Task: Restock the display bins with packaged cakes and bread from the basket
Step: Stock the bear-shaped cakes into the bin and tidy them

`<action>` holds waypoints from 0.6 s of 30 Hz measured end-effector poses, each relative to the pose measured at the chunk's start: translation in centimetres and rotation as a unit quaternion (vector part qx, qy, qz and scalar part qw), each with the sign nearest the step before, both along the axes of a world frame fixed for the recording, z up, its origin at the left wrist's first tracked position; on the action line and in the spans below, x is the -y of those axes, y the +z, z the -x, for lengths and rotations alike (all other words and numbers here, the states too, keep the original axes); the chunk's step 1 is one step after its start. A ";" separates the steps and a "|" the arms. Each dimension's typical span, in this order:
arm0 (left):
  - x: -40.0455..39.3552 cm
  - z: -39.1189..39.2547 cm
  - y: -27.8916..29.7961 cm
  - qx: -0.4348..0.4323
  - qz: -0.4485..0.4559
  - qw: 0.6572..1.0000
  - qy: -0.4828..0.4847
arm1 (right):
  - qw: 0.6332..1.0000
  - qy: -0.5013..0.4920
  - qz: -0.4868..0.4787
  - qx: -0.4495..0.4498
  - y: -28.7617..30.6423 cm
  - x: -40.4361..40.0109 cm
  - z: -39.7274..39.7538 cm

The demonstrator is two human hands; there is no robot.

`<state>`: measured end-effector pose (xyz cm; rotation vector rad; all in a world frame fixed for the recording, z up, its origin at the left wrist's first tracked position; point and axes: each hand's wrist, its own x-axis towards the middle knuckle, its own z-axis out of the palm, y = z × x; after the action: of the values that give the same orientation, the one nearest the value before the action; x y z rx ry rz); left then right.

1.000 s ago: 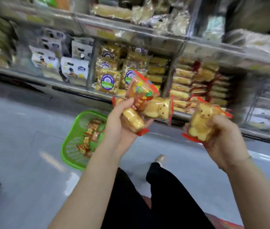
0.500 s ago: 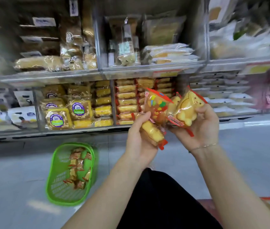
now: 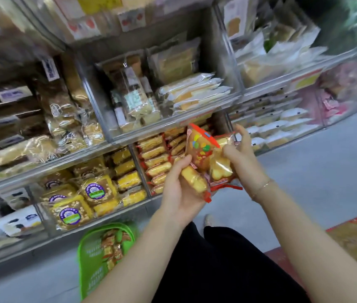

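My left hand grips a bunch of red-edged clear packs of yellow cakes, one with coloured dots on its wrapper. My right hand presses another bear-shaped cake pack against that bunch, fingers curled on it. Both hands hover in front of the low display bin stacked with the same red-edged cakes. A green basket lies on the floor below, with several more packs in it.
Clear-fronted bins fill the shelves: round-labelled nut cakes at lower left, white buns at right, bagged breads above. A red-bordered mat lies at right. My black-trousered legs are below the hands.
My hands have come together, the right hand's pack now pressed against the left hand's bunch. The view has swung closer to the shelves, and the basket now sits lower in frame.
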<state>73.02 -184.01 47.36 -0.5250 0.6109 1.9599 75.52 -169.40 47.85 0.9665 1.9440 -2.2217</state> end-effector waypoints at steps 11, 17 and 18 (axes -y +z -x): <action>0.4 0.6 -1.3 0.015 0.060 0.997 -0.041 | 0.962 0.036 0.214 0.164 -1.8 0.3 -1.5; -2.9 4.3 -3.3 -0.042 0.217 0.965 -0.140 | 0.958 -0.180 0.102 0.201 -3.8 -0.6 -2.8; -3.8 5.1 -4.3 -0.055 0.271 0.951 -0.139 | 0.951 -0.224 0.040 0.210 -4.1 -1.1 -3.0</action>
<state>67.95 -180.25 43.09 -0.6248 1.2415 1.5511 78.51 -168.30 43.77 1.8389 1.5475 -2.0204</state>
